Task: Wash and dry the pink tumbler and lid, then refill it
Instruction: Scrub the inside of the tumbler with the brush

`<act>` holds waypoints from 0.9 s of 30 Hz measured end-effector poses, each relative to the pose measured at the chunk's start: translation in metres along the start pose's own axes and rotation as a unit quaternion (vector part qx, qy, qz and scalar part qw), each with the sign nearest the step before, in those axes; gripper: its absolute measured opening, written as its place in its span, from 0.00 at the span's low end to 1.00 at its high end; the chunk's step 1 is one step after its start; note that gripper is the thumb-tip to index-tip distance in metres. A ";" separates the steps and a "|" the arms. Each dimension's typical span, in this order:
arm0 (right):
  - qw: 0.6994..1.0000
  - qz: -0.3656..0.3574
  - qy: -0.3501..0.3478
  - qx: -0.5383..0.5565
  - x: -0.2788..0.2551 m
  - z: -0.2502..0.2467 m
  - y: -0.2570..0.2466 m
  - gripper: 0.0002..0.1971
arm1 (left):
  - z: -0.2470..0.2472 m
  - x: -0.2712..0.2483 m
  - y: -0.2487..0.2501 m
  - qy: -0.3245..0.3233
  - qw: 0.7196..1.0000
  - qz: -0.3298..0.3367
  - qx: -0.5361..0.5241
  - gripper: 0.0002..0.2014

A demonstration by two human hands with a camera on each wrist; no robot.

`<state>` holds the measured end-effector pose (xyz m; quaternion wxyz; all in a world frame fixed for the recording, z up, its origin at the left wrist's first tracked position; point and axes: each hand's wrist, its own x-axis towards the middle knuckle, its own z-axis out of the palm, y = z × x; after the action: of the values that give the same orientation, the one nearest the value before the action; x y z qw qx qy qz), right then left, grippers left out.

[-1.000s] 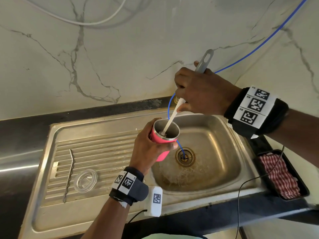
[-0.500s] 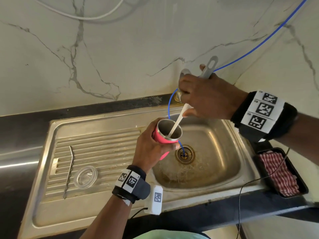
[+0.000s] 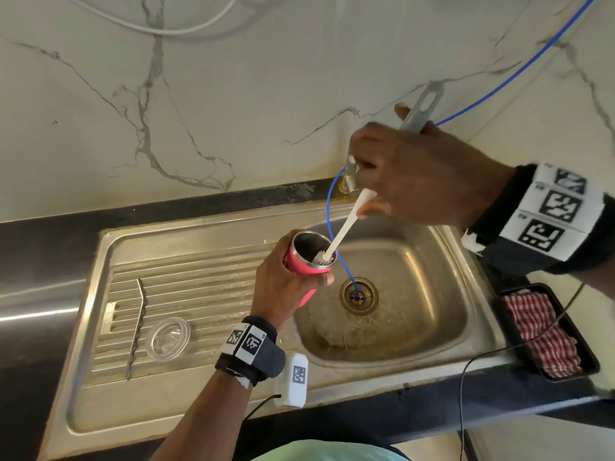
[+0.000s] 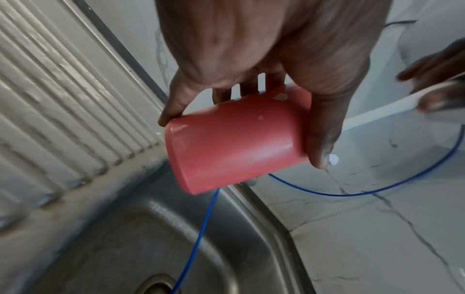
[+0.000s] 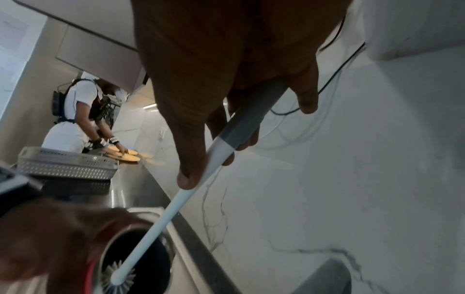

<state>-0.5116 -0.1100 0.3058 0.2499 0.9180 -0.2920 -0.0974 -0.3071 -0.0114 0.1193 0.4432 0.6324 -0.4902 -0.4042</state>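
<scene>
Left hand (image 3: 283,291) wraps its fingers round the pink tumbler (image 3: 301,261), tilted over the left edge of the sink (image 3: 466,324) basin, mouth up and toward the far right. Right hand (image 3: 422,178) grips the bottle brush (image 3: 346,227) by its grey handle, bristle head sitting just inside the tumbler's rim. Over on the near left draining board, the clear lid (image 3: 168,339) lies flat beside a metal straw (image 3: 136,324).

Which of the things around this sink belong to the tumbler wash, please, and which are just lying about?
In use: pink tumbler in left hand; bottle brush in right hand; clear lid on the drainboard; sink.

Lying about: metal straw, checked cloth in black tray, blue tube.
</scene>
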 end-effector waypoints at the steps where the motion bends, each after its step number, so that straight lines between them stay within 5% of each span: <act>1: 1.000 -0.001 0.010 0.003 -0.001 -0.004 0.003 0.19 | -0.001 -0.001 -0.001 0.004 1.000 -0.001 -0.004 0.38; 7: 0.997 -0.030 -0.024 -0.069 0.007 0.001 -0.030 0.13 | 0.004 0.003 0.014 0.008 1.000 0.022 -0.015 0.39; 14: 0.998 -0.005 0.066 0.001 0.004 -0.012 -0.007 0.14 | 0.000 0.002 0.007 0.011 1.000 0.021 -0.007 0.38; 21: 0.999 -0.018 0.041 -0.008 0.013 -0.004 -0.033 0.07 | 0.008 0.000 0.012 -0.009 0.999 0.039 -0.009 0.41; 27: 0.995 0.012 0.088 0.055 0.009 -0.028 -0.003 0.20 | 0.003 -0.008 0.007 -0.017 0.999 0.031 -0.011 0.38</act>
<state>-0.4932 -0.1020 0.3279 0.2254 0.9318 -0.2846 0.0027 -0.3128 -0.0053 0.1257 0.4539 0.6049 -0.5130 -0.4060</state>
